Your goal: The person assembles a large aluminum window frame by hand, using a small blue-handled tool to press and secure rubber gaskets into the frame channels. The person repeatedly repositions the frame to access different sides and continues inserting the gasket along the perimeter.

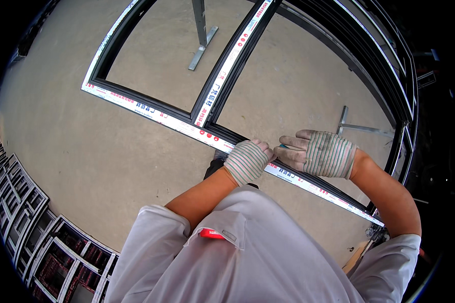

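Observation:
A large dark window frame (338, 194), its outer faces covered with white printed protective film, lies in front of me. My left hand (248, 160), in a striped knit work glove, is closed at the near rail of the frame. Its curled fingertips meet my right hand's, and whatever they pinch is hidden. My right hand (318, 153), gloved alike, reaches over the same rail from the right. Between its thumb and fingers shows a sliver of a small blue-green object (283, 146), too covered to name. A film-covered crossbar (222, 76) runs away from the rail, left of my hands.
Grey metal stand legs with flat feet (203, 48) show through the frame's opening, with another stand foot (361, 129) at the right. More dark frames (389, 55) lie along the right. Several assembled frames (65, 267) are stacked at the lower left on the concrete floor (121, 151).

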{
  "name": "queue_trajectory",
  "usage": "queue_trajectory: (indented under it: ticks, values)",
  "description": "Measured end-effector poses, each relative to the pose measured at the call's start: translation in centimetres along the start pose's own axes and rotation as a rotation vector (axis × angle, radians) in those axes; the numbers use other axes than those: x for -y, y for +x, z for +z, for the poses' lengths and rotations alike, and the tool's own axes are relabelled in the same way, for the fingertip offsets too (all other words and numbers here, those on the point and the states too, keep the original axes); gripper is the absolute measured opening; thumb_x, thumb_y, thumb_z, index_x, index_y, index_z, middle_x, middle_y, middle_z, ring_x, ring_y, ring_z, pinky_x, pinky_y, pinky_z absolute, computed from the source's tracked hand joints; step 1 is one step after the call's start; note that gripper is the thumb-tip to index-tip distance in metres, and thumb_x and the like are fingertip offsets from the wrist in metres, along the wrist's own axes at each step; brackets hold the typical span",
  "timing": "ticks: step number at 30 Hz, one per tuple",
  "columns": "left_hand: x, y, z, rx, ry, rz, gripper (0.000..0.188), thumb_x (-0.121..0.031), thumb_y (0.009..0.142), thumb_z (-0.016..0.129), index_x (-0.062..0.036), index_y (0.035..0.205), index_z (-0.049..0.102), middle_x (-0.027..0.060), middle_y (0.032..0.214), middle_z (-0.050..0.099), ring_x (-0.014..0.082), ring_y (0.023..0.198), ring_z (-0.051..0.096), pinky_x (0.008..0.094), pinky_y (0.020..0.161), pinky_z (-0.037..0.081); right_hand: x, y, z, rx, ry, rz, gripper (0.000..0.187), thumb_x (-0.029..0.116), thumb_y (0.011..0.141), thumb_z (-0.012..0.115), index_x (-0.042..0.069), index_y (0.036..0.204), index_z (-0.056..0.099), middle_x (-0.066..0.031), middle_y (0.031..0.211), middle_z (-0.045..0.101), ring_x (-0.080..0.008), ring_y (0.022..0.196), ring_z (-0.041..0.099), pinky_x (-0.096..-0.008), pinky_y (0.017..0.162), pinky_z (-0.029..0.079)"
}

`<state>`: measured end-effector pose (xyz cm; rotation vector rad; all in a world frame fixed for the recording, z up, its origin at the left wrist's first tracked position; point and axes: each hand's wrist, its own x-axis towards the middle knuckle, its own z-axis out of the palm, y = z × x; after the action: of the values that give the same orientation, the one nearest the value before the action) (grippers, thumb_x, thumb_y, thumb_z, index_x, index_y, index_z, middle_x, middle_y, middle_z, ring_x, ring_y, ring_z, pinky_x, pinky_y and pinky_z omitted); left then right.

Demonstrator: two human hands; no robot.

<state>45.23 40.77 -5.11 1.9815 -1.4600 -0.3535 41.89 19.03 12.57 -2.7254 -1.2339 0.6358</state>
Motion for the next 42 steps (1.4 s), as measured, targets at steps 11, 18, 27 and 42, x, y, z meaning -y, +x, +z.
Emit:
queue_trajectory:
  ticks: [11, 18, 27, 42]
  values:
    - [-0.1, 0.1, -0.3, 0.032, 0.012, -0.003, 0.017, -0.027, 0.093, 0.067, -0.0112, 0.094, 0.074, 0.0047, 0.091, 0.069, 0.0260, 0.089, 0.065, 0.0396, 0.077, 0.056, -0.4, 0.8, 1.7, -0.041, -0.110, -0.026, 0.025, 0.016, 0.093, 0.061, 0.003, 0.114, 0.066, -0.0065, 0.110, 0.063, -0.0220, 0.107, 0.064, -0.0360, 0.094, 0.056]
    - [-0.2, 0.1, -0.2, 0.052, 0.018, -0.016, 0.016, -0.025, 0.092, 0.066, -0.0117, 0.095, 0.074, 0.0041, 0.091, 0.068, 0.0257, 0.090, 0.065, 0.0398, 0.078, 0.056, 0.2, 1.5, 1.2, 0.002, -0.054, 0.089, 0.034, 0.037, 0.092, 0.068, 0.005, 0.103, 0.065, -0.0059, 0.096, 0.063, -0.0236, 0.088, 0.067, -0.0377, 0.083, 0.056]
    - [0.0, 0.0, 0.0, 0.070, -0.024, -0.065, 0.018, -0.025, 0.084, 0.071, -0.0119, 0.096, 0.073, 0.0073, 0.097, 0.068, 0.0288, 0.097, 0.065, 0.0413, 0.083, 0.056, 2.0, 3.4, 1.2, 0.060, 0.148, 0.515, 0.053, 0.056, 0.093, 0.066, 0.005, 0.082, 0.071, -0.0142, 0.071, 0.067, -0.0313, 0.071, 0.070, -0.0426, 0.071, 0.057]
    - [-0.3, 0.2, -0.6, 0.039, -0.013, -0.001, 0.017, -0.023, 0.091, 0.067, -0.0115, 0.101, 0.075, 0.0066, 0.095, 0.070, 0.0278, 0.089, 0.066, 0.0415, 0.079, 0.057, 3.3, 5.4, 1.0, -0.007, 0.617, 1.162, 0.063, 0.050, 0.108, 0.036, 0.006, 0.083, 0.073, -0.0173, 0.076, 0.070, -0.0393, 0.078, 0.069, -0.0461, 0.077, 0.054]
